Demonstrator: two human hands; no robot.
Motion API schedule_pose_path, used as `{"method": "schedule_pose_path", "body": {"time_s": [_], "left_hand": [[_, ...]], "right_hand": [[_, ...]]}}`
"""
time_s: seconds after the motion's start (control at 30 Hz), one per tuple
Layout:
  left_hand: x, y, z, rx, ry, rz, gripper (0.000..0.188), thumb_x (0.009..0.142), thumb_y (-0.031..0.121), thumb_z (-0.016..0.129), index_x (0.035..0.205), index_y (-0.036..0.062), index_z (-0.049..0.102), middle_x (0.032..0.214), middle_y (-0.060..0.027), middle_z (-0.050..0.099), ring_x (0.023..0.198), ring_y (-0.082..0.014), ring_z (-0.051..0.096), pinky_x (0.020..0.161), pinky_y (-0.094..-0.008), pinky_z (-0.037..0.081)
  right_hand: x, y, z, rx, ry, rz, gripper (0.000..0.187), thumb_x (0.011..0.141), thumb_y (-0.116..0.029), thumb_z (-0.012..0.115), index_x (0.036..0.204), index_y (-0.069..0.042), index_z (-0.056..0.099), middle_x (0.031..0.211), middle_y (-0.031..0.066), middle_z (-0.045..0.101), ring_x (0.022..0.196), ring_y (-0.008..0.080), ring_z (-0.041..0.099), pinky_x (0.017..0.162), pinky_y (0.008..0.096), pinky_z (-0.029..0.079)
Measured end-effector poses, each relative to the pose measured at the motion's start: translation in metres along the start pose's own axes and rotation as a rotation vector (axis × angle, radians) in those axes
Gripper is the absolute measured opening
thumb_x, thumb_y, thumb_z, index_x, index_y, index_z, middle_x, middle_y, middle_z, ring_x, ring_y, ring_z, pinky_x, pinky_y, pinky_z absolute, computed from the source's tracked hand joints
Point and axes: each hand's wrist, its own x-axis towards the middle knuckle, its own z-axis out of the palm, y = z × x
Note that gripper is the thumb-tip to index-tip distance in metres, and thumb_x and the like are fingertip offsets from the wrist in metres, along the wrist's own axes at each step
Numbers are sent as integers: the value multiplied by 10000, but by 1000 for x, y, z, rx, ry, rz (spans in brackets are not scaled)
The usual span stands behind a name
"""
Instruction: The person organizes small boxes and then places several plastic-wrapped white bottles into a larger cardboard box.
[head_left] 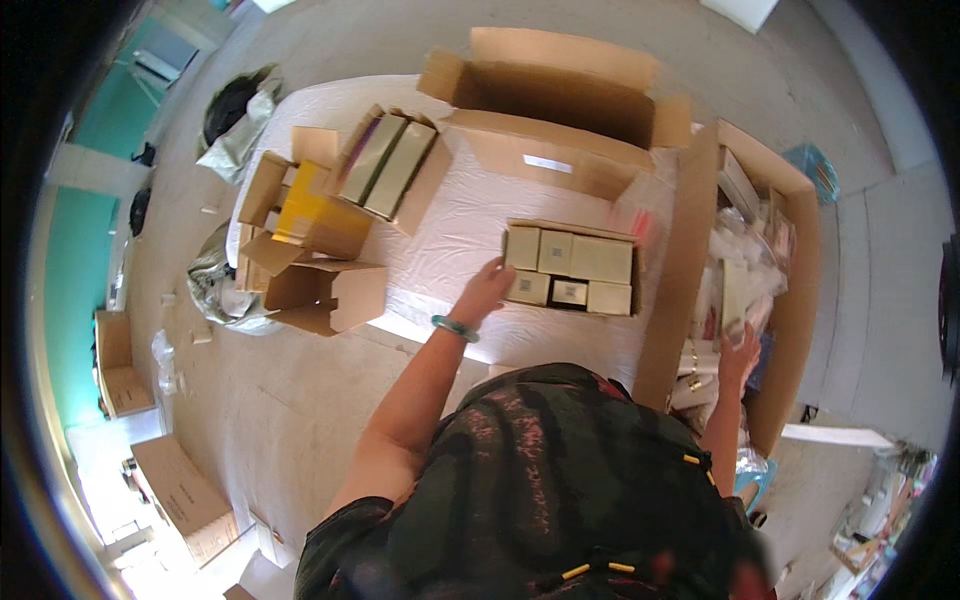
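Observation:
A shallow cardboard carton (637,305) stands on the white-covered table in front of me, holding two rows of small beige boxes (605,258). One slot in its near row sits lower or shows a gap. My left hand (487,287), with a green bangle at the wrist, grips this carton's left edge. Reaching into the long open carton (672,300) on the right, my right hand (738,352) closes its fingers on the near end of a slim beige box (733,295). Clear plastic wrapping (765,275) and white-and-gold packages (698,360) lie around that hand.
A large open cardboard box (560,145) stands at the table's far side. To the left are a carton with long boxes (395,165), a yellow-taped carton (308,210) and an open small carton (335,298). Sacks (240,120) sit on the floor beyond the table's left edge.

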Motion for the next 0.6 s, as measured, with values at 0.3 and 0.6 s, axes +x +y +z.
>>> {"method": "schedule_pose_path", "body": {"time_s": [0.3, 0.6], "left_hand": [[-14, 8, -6, -139, 21, -39, 658, 871, 499, 481, 1366, 92, 333, 1262, -76, 476, 1093, -202, 480, 854, -380, 424], [-10, 8, 16, 25, 26, -71, 632, 866, 454, 498, 1377, 124, 325, 1240, -70, 506, 1069, -180, 499, 758, -338, 460]], "right_hand": [[9, -136, -41, 895, -223, -86, 527, 806, -148, 628, 1283, -51, 427, 1266, 147, 431, 1130, 268, 453, 882, 336, 448], [-25, -182, 17, 864, -776, -5, 586, 857, -311, 562, 1356, -106, 333, 1219, 187, 494, 1063, 268, 514, 850, 346, 468]]}}
